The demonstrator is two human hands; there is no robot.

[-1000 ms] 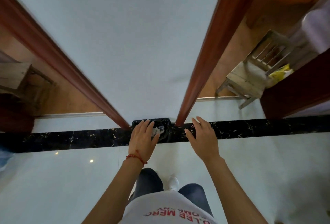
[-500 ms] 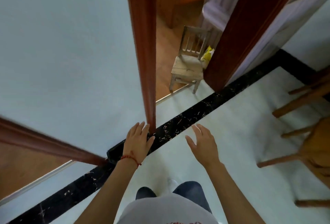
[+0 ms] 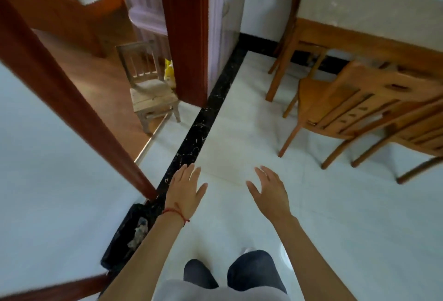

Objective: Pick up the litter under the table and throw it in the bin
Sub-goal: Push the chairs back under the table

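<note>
A black bin stands on the floor against the wall at lower left, with crumpled grey litter inside it. My left hand hovers above the floor just right of the bin, fingers straight and holding nothing. My right hand is stretched out beside it, fingers spread and relaxed, also holding nothing. The wooden table stands at the upper right. The floor under the table is mostly hidden by chairs, and I see no litter there.
Two wooden chairs stand pushed in at the table on the right. A small old wooden chair and a yellow bag sit in a doorway with a red-brown frame. A black marble strip crosses the white tiled floor.
My view has swung right from the wall and bin toward the table and chairs. The bin has slid to the lower left. Both hands stay open and moved off the bin.
</note>
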